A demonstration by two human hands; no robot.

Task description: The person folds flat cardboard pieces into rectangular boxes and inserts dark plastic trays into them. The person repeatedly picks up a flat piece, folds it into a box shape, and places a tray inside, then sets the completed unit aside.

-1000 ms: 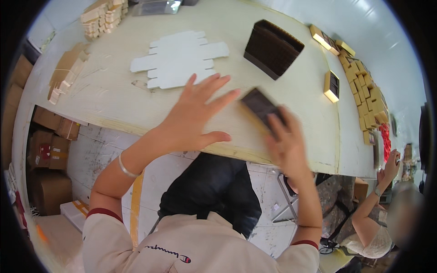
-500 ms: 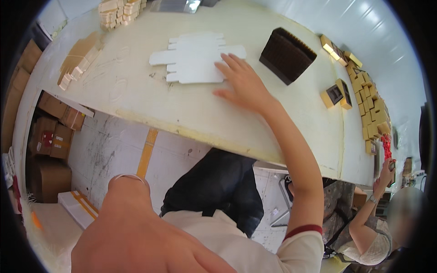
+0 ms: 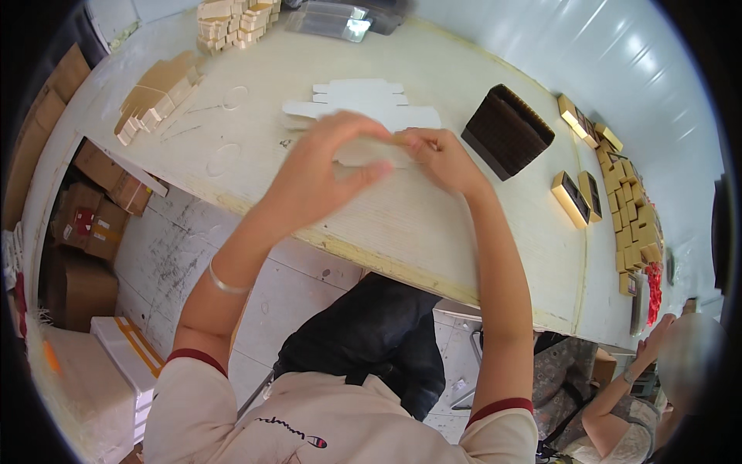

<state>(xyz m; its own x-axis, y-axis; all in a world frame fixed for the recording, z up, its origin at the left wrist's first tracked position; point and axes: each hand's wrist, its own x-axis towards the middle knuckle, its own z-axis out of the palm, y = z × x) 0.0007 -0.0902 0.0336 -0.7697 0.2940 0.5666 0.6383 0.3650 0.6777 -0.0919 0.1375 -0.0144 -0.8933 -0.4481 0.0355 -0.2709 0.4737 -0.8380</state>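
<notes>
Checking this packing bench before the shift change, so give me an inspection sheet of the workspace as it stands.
Surface: pale worktable, scuffed, with faint ring marks toward its left.
Job's things: pale flat card piece held between both hands; stack of white die-cut blanks lying just behind it.
Clutter: dark ribbed stack; tan folded cartons; small gold boxes along the right edge; clear packets at the far edge.
Grippers: left hand and right hand both grip the card piece, blurred.
Cables: nothing seen.
Surroundings: cardboard boxes under the table; another person at lower right.
</notes>
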